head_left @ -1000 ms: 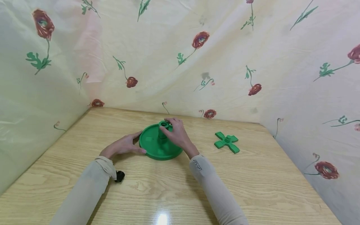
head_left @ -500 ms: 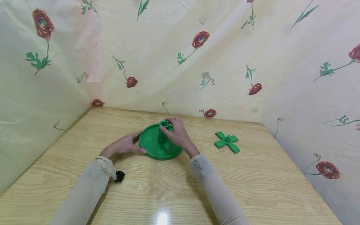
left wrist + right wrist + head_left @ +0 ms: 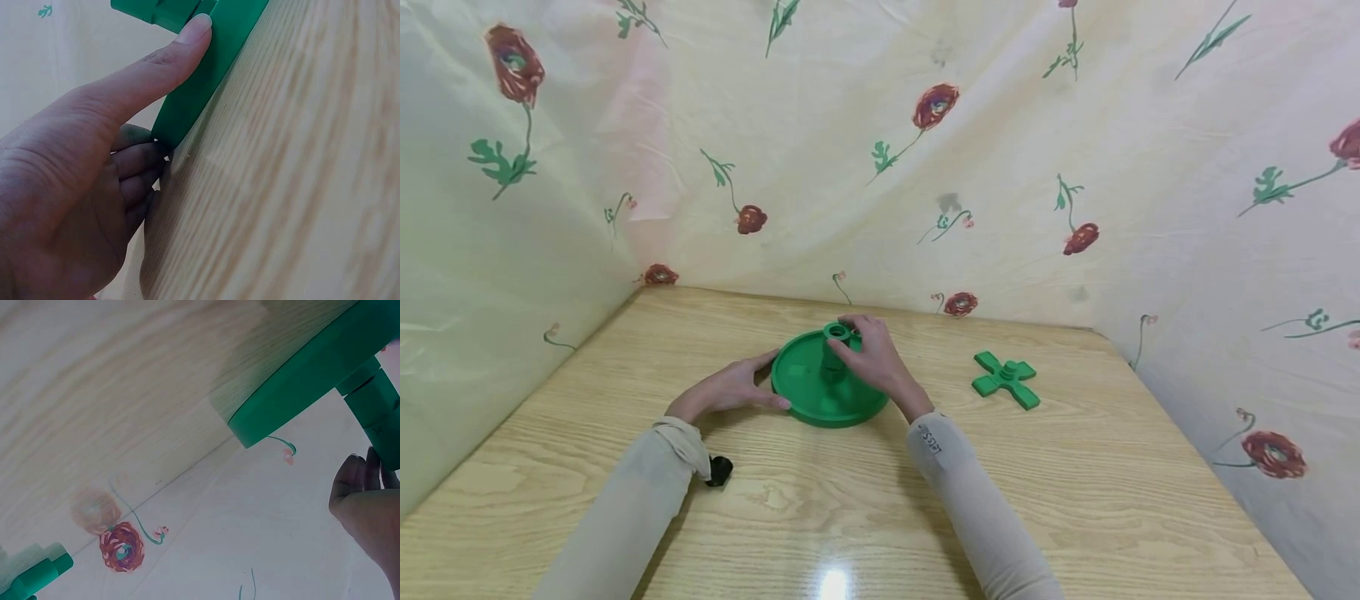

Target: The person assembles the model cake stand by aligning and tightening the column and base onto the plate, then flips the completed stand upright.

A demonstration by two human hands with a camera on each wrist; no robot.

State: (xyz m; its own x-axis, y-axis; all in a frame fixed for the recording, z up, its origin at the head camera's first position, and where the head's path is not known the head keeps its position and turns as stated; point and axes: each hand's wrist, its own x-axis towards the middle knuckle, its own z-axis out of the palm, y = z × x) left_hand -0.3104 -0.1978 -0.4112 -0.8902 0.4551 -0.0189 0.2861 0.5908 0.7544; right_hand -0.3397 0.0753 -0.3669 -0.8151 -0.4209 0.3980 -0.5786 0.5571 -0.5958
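Note:
A round green disc with a raised rim (image 3: 796, 390) lies on the wooden table, with a hollow green tube (image 3: 833, 357) standing upright at its middle. My left hand (image 3: 730, 389) holds the disc by its left side. In the left wrist view, the thumb (image 3: 156, 72) presses the rim (image 3: 187, 103) while the fingers bend behind it. My right hand (image 3: 877, 360) grips the upper part of the tube, thumb on the near side and fingers behind. From the right wrist, the tube (image 3: 373, 406) shows a seam near the disc, and the fingertips touch its top end.
To the right on the table (image 3: 1075, 500) lies a green cross-shaped piece (image 3: 1006, 379) with a short round peg at its centre. A small black object (image 3: 719, 471) sits at the left sleeve cuff. Flower-printed cloth (image 3: 850, 167) closes off the back and sides.

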